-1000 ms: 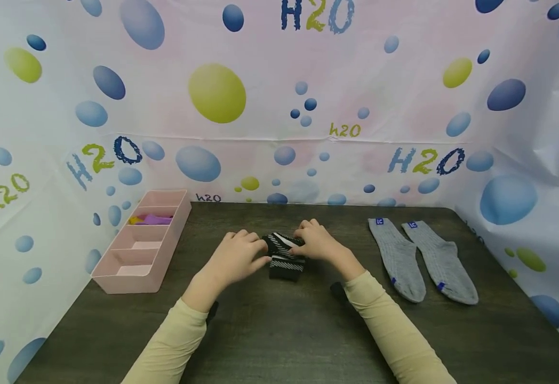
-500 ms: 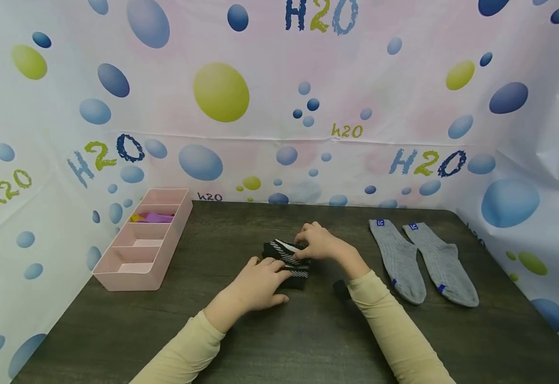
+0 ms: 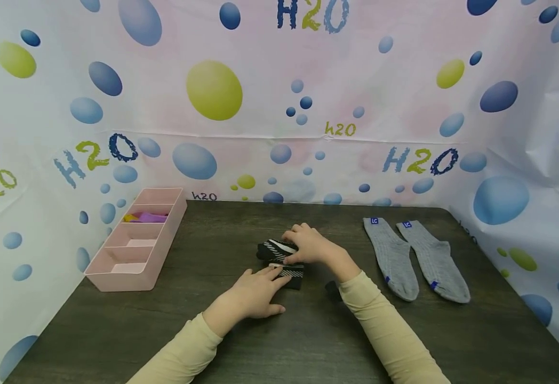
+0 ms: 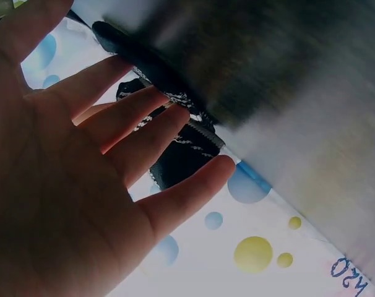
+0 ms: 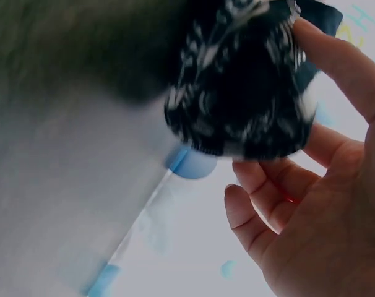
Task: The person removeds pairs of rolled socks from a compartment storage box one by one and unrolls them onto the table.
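Note:
A folded black sock bundle with white stripes lies mid-table in the head view, its far part bunched up and its near part flatter. My right hand grips the far part from the right, thumb on the near side and fingers beyond. The right wrist view shows the patterned sock fabric between thumb and fingers. From the near left, my left hand rests its straight, spread fingertips on the flatter part. In the left wrist view those fingers overlap the dark sock cloth.
Two grey socks with blue marks lie flat side by side on the right. At the back left stands a pink divided box, purple and yellow items in one compartment. Bubble-printed sheeting rises behind the dark table.
My left hand has moved from the bundle's left side round to its near part, fingers straightening. My right hand has stayed on the far part, which now stands more apart from the near part.

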Tool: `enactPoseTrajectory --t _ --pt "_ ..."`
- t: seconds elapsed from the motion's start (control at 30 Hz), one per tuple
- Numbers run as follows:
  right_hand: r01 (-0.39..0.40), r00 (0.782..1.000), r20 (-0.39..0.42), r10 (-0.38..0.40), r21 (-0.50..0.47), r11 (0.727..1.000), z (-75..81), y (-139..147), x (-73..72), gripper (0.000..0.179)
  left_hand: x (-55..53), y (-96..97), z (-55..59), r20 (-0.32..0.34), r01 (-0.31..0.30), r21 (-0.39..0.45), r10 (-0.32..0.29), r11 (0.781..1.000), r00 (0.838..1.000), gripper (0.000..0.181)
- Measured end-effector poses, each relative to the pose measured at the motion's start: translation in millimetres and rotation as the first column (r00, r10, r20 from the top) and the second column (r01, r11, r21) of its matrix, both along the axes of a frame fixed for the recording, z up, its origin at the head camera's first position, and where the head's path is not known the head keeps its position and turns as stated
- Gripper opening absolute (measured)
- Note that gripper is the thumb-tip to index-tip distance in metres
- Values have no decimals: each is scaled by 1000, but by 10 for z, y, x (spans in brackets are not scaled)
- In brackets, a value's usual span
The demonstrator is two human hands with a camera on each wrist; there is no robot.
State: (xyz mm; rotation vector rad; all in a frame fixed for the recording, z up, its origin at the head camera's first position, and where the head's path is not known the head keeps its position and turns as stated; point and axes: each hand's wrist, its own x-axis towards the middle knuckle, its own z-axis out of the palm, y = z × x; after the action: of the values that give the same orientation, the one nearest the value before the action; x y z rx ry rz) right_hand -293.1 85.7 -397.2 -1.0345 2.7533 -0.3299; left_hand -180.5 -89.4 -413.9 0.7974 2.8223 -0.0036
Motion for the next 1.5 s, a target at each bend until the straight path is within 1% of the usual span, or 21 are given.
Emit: enactPoseTrajectory --t 0.13,0.27,0.4,0.57,0.67,0.77,0.83,0.87,0.93,1.1,1.2,1.37,1.5 --pt "-14 999 -35 15 21 1000 -17 -52 27 66 2 -13 10 3 5 18 -5 1000 1000 71" --pt "-1 997 -84 3 32 999 -32 -54 25 69 4 -20 30 13 9 34 -10 999 1000 72" --pt "15 988 -155 -12 16 1000 -35 -40 16 67 -3 -17 33 25 5 40 -6 999 1000 72" --pt "45 973 -224 -48 -19 999 -33 -42 13 60 -7 4 25 28 -5 44 4 999 1000 74" --pt "59 954 -291 -71 -51 997 -40 -38 11 49 -8 8 22 26 -3 43 2 999 1000 74" --pt "56 927 -367 -82 -80 995 -48 -26 8 28 -11 10 20 31 -3 44 2 999 1000 75" --pt "51 915 -394 -83 -91 995 -53 -19 3 15 -11 13 24 35 -4 46 2 999 999 75" --pt "51 914 -397 -84 -92 994 -54 -16 1 11 -9 14 27 37 -4 46 2 999 999 75" --pt "57 921 -380 -88 -92 994 -55 -12 -2 8 -4 16 34 38 -4 44 2 999 999 75" --pt "105 952 -282 -117 -57 993 -57 -3 -7 27 25 12 66 42 -4 31 3 1000 999 73" --pt "118 961 -245 -125 -42 992 -69 12 -23 34 40 15 81 42 7 29 -8 1000 999 71" --pt "116 964 -232 -127 -59 991 -98 32 -63 35 77 20 80 19 39 18 -39 999 999 69" --pt "119 958 -252 -137 -85 989 -118 55 -80 32 117 28 68 2 66 13 -66 998 998 68"
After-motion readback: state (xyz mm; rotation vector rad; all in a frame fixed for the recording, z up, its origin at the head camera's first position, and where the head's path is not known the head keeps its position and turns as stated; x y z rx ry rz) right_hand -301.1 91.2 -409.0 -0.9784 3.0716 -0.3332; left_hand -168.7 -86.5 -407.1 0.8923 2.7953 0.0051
